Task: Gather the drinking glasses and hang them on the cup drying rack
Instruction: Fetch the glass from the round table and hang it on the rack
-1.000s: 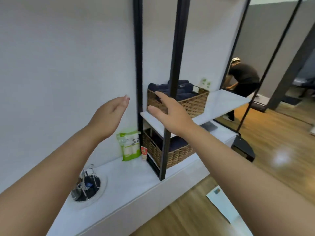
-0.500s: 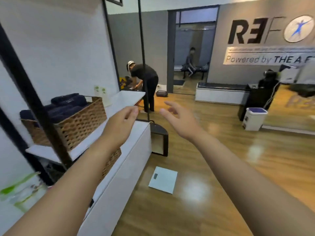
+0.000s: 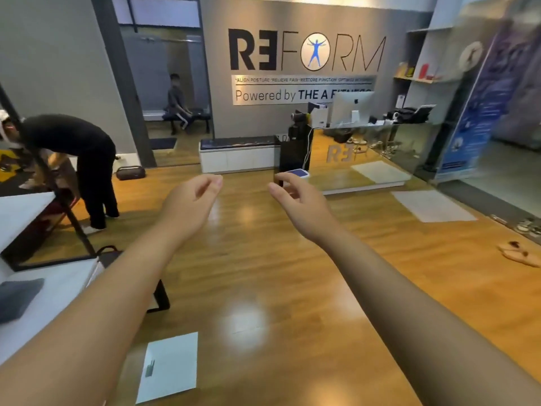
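The view has swung right, away from the white wall and the shelving with its wicker baskets, so that it now looks across an open room with a wooden floor [image 3: 263,259]. The drying rack that stood on the white counter [image 3: 58,285] a second ago has dropped out of sight, and only the counter's end remains at the left edge. Both arms have stayed stretched out ahead through the turn.

The left hand [image 3: 190,200] is empty, its fingers [image 3: 212,183] loosely curled toward the thumb. The right hand [image 3: 301,200] is empty too, fingers [image 3: 288,178] relaxed and slightly bent. Neither touches anything.

No drinking glass can be made out anywhere here. Ahead are a reception desk [image 3: 366,127] with a computer monitor [image 3: 352,108], a low white bench [image 3: 238,155] under the wall lettering, and a sheet of paper [image 3: 169,366] on the floor. A person in black [image 3: 73,148] bends over at the left.

The turn suggests the gathering has barely begun: the person seems to be searching the room for glasses, with the rack now behind or to the left.
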